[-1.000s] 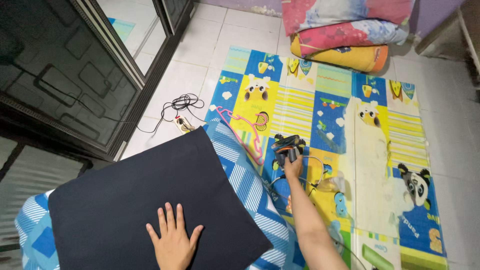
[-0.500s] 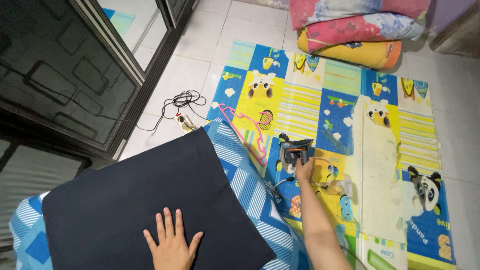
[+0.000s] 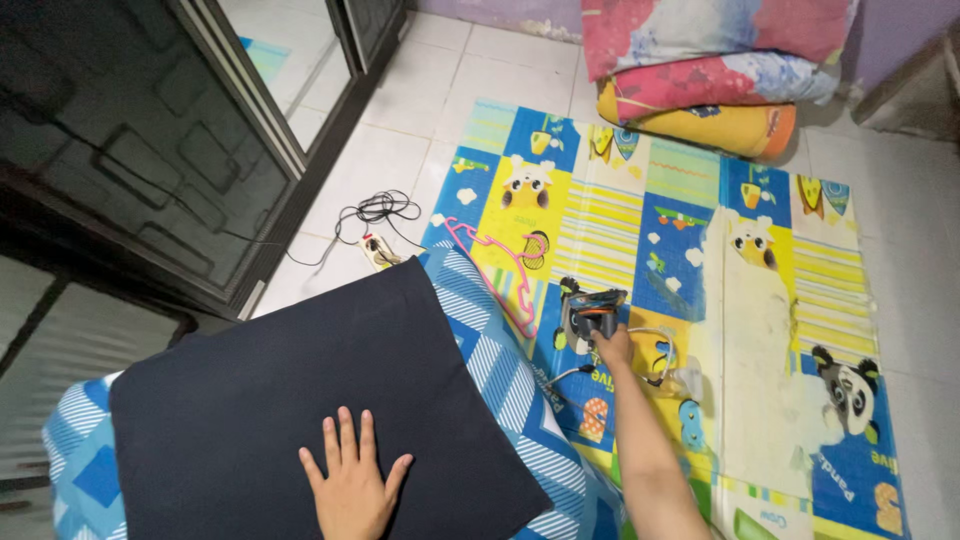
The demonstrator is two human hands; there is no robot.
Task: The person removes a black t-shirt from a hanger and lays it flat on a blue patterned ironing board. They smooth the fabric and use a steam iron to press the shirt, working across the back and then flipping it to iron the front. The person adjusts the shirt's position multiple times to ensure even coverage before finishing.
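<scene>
**Iron on Play Mat, Dark Cloth on Board**

The left hand (image 3: pixel 352 487) lies flat and fully open, palm down, fingers spread, on the dark navy cloth (image 3: pixel 300 400). It grasps nothing. The cloth is spread smooth over a surface with a blue-and-white patterned cover (image 3: pixel 500 370), and the hand sits near the cloth's near edge.

The right hand (image 3: pixel 612 347) reaches down to the floor and rests on the handle of the clothes iron (image 3: pixel 590 310). The fingers appear curled around the handle; the exact grip is partly hidden by the hand itself.

The iron rests on the colourful play mat (image 3: pixel 700 200), close to the mat's left edge and just beside the covered surface. Its long axis runs roughly left to right in the head view; which end is the tip cannot be determined. Its cord (image 3: pixel 655 360) loops on the mat to the right of the hand.

A pink hanger (image 3: pixel 500 275) lies on the mat, left of the iron. A power strip (image 3: pixel 378 250) with a coiled black cable sits on the white tiles beyond the mat's left edge. Folded bedding (image 3: pixel 710 70) is stacked at the mat's far edge.
</scene>
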